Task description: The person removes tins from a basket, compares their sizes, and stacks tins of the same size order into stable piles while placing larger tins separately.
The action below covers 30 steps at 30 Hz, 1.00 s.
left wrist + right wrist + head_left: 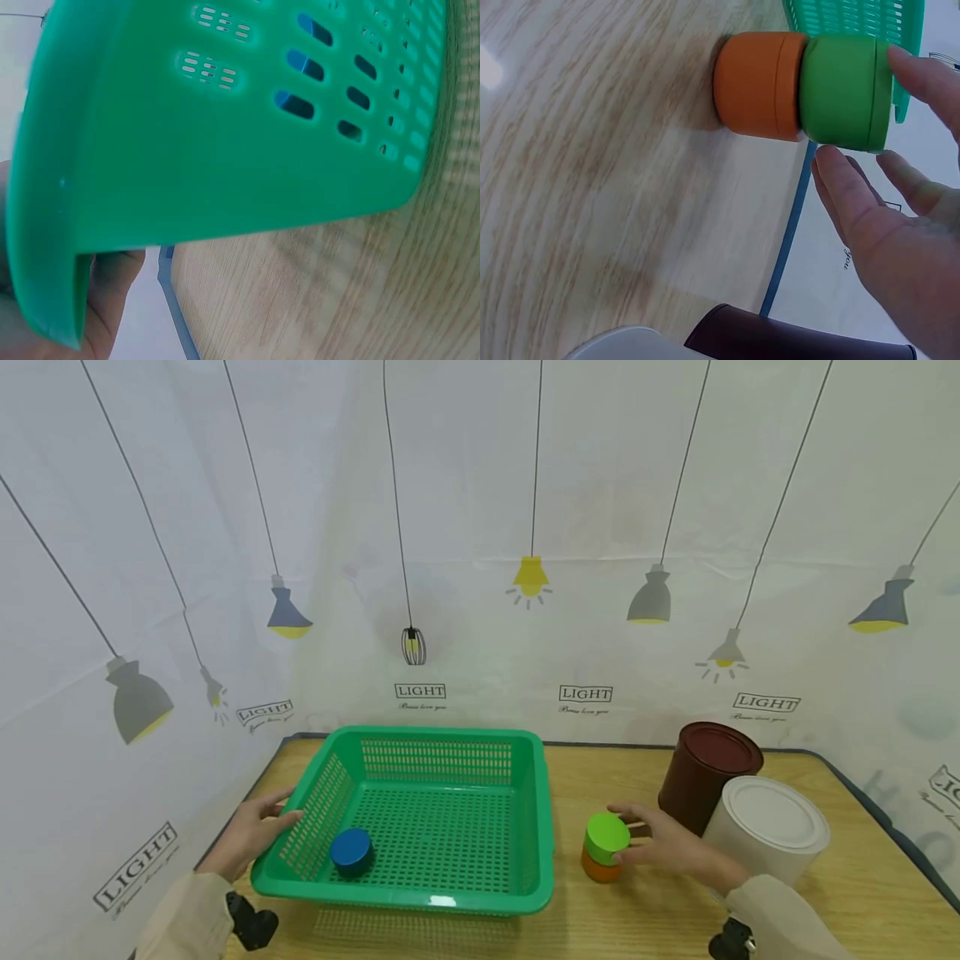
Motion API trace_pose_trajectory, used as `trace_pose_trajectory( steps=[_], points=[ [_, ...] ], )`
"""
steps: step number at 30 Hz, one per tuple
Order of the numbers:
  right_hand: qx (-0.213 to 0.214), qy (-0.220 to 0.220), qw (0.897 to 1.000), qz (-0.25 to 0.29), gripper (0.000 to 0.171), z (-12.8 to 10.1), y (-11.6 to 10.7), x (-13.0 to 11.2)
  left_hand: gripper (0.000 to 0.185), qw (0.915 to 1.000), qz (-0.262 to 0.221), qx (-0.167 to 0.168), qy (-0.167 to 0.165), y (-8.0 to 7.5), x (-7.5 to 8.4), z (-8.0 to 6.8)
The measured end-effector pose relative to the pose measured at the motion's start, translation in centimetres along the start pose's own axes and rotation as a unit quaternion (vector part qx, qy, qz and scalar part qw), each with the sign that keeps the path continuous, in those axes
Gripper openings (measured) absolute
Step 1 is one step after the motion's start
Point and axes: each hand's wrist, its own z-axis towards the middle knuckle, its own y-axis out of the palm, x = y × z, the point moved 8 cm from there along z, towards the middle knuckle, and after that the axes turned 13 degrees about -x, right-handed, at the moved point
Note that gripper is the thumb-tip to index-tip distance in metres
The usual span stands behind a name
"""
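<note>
A green perforated plastic basket (442, 897) stands on the table, and my left hand (251, 831) grips its left rim; in the left wrist view that hand's lower part is hidden behind the rim. Inside the basket, at the near left, sits a blue round container (352, 852). To the basket's right, a light green round container (607, 838) stands on an orange round container (602, 868). My right hand (660, 839) reaches in from the right and holds the light green one lightly, thumb at the near side and fingertips at its edge.
Right of my right hand stand a dark brown lidded can (701, 781) and a white lidded can (772, 827), close behind my right forearm. A white cloth wall (480, 527) printed with hanging lamps rises behind the wooden table (600, 768).
</note>
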Motion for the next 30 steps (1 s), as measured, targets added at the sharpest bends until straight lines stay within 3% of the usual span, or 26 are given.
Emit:
trace_pose_trajectory(
  steps=[9,17,30],
  points=[
    [-0.002,-0.022,1.000,-0.004,0.072,-0.6,-1.3,-1.1,0.064,0.9999,0.010,0.000,-0.002,0.0,0.1,-0.1],
    [0.008,-0.047,0.998,-0.037,0.070,-0.5,-2.7,-4.5,0.064,0.9998,0.020,0.003,0.001,-0.1,0.2,-0.1],
    [-0.027,-0.105,0.991,-0.076,0.056,4.0,-1.3,-10.9,0.064,0.9998,0.016,0.007,-0.006,-0.2,0.0,0.0]
  ],
)
